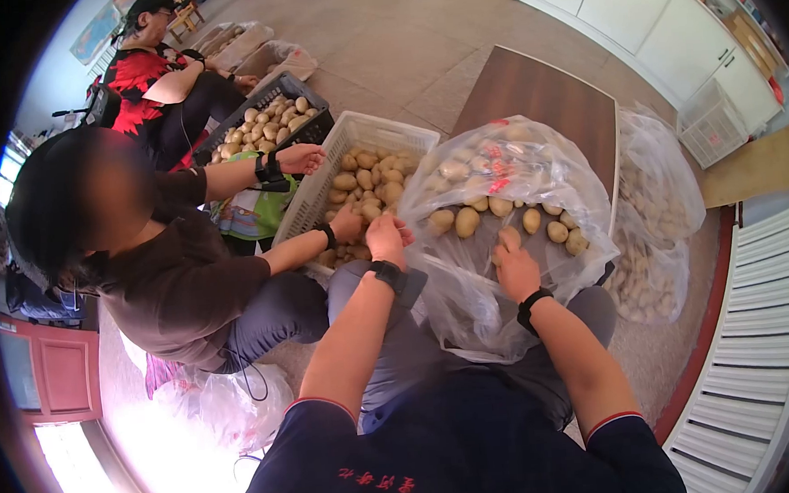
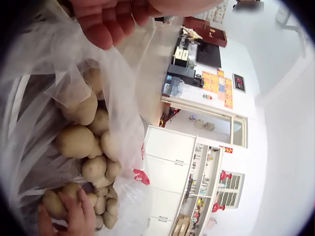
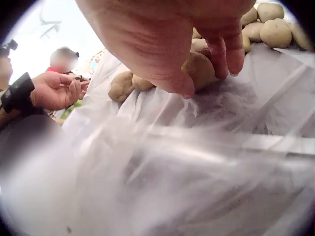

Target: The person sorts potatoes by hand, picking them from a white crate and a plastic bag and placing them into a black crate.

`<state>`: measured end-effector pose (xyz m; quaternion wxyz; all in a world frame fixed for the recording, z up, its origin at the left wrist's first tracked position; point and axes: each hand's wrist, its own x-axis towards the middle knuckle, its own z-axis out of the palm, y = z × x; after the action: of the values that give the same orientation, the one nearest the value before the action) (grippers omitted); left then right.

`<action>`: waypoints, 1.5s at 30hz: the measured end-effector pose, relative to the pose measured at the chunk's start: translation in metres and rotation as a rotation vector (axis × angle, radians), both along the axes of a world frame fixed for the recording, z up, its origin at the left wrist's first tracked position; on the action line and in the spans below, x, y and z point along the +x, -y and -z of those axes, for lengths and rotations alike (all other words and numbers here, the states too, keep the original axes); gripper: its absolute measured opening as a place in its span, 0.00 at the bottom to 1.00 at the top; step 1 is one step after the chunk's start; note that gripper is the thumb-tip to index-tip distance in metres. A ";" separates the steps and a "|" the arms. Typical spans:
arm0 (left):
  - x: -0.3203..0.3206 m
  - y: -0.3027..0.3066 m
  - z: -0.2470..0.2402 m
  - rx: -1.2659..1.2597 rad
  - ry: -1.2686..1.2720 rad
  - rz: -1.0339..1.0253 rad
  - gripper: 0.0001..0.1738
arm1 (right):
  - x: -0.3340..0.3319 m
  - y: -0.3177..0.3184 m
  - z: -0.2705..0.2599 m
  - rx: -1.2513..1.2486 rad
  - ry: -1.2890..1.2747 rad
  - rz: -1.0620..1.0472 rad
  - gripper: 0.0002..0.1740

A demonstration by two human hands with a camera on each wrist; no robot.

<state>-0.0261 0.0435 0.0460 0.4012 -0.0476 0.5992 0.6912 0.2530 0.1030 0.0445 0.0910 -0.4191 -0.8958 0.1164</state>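
My right hand [image 1: 516, 266] reaches into the mouth of a clear plastic bag [image 1: 532, 139] full of potatoes. Its thumb and fingers grip a potato [image 3: 199, 69] low in the bag, as the right wrist view shows. Around it lie more potatoes [image 2: 76, 141], loose on the bag's plastic. Between the bag and a white crate [image 1: 414, 130] of potatoes hangs my left hand [image 1: 387, 240], its fingers [image 2: 110, 32] loosely bent and holding nothing. Beside it, the neighbouring person's hand [image 1: 346, 224] reaches over potatoes in that crate.
The bag lies on a dark brown board [image 1: 539, 97]. At left sits a person in brown, close to my left arm, and another in red farther back. A black crate [image 1: 308, 89] of potatoes stands beyond the white one. Filled bags [image 1: 654, 203] lie at right, near a white radiator [image 1: 744, 343].
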 end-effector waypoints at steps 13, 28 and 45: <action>0.024 0.007 -0.014 -0.028 0.024 0.579 0.14 | -0.012 0.000 0.032 -0.689 -0.485 0.305 0.20; 0.031 0.008 -0.011 -0.101 0.161 0.861 0.19 | -0.065 0.019 -0.039 -1.082 -0.662 0.112 0.24; 0.007 0.005 -0.015 0.128 0.161 0.190 0.12 | 0.003 -0.011 0.003 -0.082 -0.004 0.141 0.26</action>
<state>-0.0194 0.0385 0.0609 0.5139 -0.0204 0.5216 0.6807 0.2555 0.1137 0.0415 0.0836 -0.4842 -0.8585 0.1471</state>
